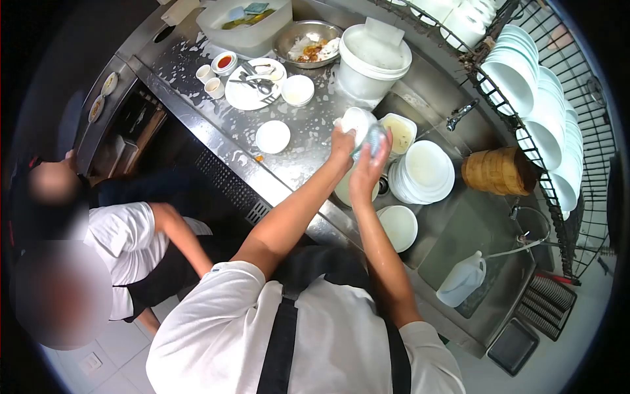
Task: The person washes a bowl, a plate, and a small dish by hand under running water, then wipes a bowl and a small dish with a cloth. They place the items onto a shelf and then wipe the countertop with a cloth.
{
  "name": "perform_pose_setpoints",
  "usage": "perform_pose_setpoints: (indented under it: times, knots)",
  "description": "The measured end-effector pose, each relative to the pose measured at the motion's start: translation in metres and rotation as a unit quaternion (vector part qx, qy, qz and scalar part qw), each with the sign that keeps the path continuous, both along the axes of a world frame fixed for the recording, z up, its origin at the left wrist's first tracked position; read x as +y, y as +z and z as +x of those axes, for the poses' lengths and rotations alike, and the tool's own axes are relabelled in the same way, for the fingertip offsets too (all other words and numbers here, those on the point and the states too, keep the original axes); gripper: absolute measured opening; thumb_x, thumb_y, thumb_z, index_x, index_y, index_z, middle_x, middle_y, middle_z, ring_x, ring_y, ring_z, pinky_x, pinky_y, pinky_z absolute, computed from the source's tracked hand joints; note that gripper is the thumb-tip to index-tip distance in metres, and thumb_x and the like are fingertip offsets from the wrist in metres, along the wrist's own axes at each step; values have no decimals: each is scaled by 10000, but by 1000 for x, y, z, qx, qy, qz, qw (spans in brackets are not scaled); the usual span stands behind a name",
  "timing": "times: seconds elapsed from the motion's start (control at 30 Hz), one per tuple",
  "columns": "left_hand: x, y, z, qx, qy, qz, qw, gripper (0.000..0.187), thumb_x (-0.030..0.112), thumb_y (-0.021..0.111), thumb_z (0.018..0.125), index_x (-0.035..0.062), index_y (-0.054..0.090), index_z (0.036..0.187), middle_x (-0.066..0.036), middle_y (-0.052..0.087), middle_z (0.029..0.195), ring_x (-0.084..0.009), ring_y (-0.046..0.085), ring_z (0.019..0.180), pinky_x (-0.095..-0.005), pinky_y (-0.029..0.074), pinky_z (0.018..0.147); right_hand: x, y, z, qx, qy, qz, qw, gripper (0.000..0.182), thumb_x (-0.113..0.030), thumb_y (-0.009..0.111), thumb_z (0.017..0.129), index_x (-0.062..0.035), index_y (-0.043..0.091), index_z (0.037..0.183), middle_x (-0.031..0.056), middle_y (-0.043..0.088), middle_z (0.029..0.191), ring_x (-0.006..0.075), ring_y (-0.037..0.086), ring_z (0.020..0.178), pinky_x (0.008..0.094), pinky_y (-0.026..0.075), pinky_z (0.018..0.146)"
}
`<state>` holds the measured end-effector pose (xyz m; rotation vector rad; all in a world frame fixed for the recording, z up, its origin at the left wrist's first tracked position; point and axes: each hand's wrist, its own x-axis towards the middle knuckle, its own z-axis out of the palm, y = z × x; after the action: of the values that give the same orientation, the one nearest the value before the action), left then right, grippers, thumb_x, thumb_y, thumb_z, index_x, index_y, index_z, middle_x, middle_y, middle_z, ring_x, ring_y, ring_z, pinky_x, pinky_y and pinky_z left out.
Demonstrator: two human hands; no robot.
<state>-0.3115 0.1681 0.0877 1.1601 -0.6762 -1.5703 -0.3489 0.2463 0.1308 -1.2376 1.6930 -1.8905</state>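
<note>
Over the sink edge, my left hand [340, 146] grips a small white bowl [355, 121] that is tilted toward my right. A bluish-green sponge [376, 136] is in my right hand [369, 167], pressed against the bowl; motion blurs it a little. Just beyond my right hand sits a square white dish [400, 131] with yellowish liquid in it. A stack of white plates and bowls [429, 164] stands to the right of my hands, and a single white bowl [397, 228] lies nearer to me. On the soapy counter to the left rests another white bowl [273, 136].
A white bucket [371, 62], a steel bowl of food scraps [307, 44] and a plate with cutlery [248, 96] occupy the counter. Right are a bamboo steamer [495, 172], a plastic jug [461, 280] and a dish rack [594, 131]. Two people are at left.
</note>
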Motion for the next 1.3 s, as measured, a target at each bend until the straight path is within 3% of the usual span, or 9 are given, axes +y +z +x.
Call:
perform_pose_setpoints:
  times: [0.07, 0.17, 0.23, 0.37, 0.4, 0.63, 0.7, 1.03, 1.3]
  knots:
    - [0, -11, 7, 68, -75, 7, 995, 301, -4, 504, 938, -22, 529, 1238, -138, 643, 1103, -216, 647, 964, -346, 534, 809, -8, 35, -7, 287, -12, -41, 957, 256, -134, 603, 936, 22, 620, 1139, 183, 556, 1322, 232, 549, 1212, 371, 446, 995]
    - [3, -21, 12, 86, -163, -60, 981, 271, 33, 501, 959, -4, 534, 1226, -127, 640, 1092, -197, 649, 956, -347, 542, 807, -42, 38, -40, 113, 108, 30, 987, 221, -165, 613, 938, 4, 644, 1078, 138, 662, 1111, 218, 639, 1033, 339, 497, 905]
    - [16, 21, 18, 65, -218, -28, 973, 272, 67, 516, 969, -4, 532, 1231, -132, 641, 1085, -198, 653, 957, -350, 547, 814, -61, 27, -67, -311, 225, 109, 917, 231, -205, 643, 922, -17, 655, 1057, 68, 686, 950, 194, 663, 843, 311, 514, 760]
    - [9, 36, 16, -149, -145, -28, 978, 275, 144, 564, 954, -15, 577, 1177, -181, 685, 953, -283, 693, 829, -391, 552, 764, -51, -12, -48, -475, 95, 107, 868, 299, -290, 534, 995, -22, 623, 1097, 87, 675, 1006, 173, 661, 913, 320, 530, 754]
    - [-4, -10, 20, -310, -75, -239, 917, 296, 203, 570, 947, -30, 592, 1128, -257, 683, 933, -411, 680, 779, -459, 528, 717, -47, -18, -40, -441, 81, 107, 887, 307, -294, 521, 1002, -18, 620, 1093, 96, 677, 1006, 179, 665, 903, 326, 536, 742]
    - [-32, 0, 155, -503, -83, -163, 845, 297, 211, 585, 943, -39, 638, 1094, -291, 653, 890, -447, 639, 865, -502, 489, 739, 3, -66, -34, -304, 230, 217, 899, 335, -281, 497, 1016, 30, 600, 1087, 145, 686, 955, 215, 691, 818, 316, 568, 689]
    - [-46, -12, 200, -622, -58, -182, 759, 245, 217, 638, 900, 21, 687, 1039, -251, 673, 861, -432, 652, 837, -492, 506, 744, 19, -82, -41, -289, 225, 255, 895, 334, -280, 519, 1005, 32, 599, 1091, 148, 686, 974, 237, 703, 824, 315, 574, 660]
    - [-90, -14, 270, -663, -183, -174, 705, 280, 287, 759, 785, 24, 681, 835, -210, 671, 778, -395, 656, 768, -468, 502, 692, 62, -93, -57, -341, 102, 295, 887, 334, -286, 535, 1000, 10, 596, 1142, 130, 692, 995, 255, 714, 813, 315, 571, 614]
    - [-192, -24, 202, -639, -117, -435, 624, 322, 131, 716, 763, 54, 656, 1069, -183, 598, 1019, -352, 611, 994, -432, 520, 813, 87, -93, -55, -331, 46, 300, 894, 324, -285, 523, 1010, -9, 598, 1162, 106, 699, 995, 217, 710, 817, 301, 561, 596]
